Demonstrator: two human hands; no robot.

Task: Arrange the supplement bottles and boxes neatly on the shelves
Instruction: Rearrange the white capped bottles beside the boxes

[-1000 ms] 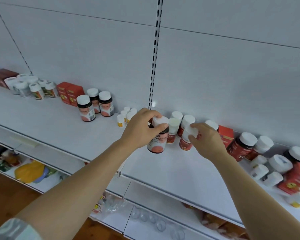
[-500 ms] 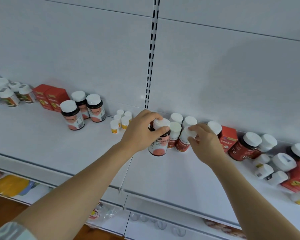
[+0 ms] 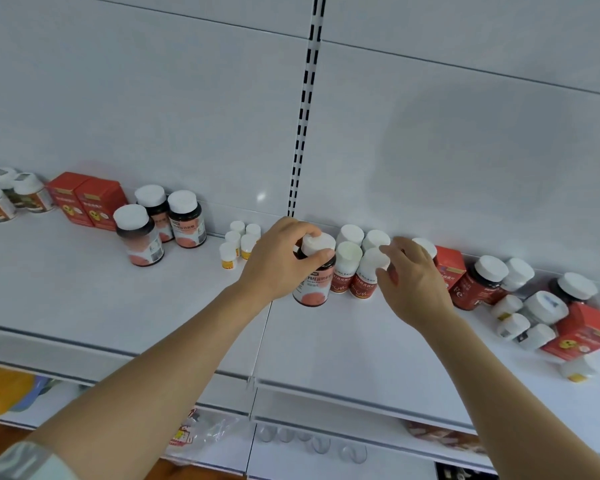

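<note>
White shelf (image 3: 153, 306), left hand (image 3: 284, 261) around dark bottle (image 3: 314, 282)

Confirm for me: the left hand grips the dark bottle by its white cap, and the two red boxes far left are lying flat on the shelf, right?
Not quite. The left hand does hold the dark bottle by its white cap, but the head view shows the two red boxes standing upright side by side on the shelf, not lying flat.
</note>
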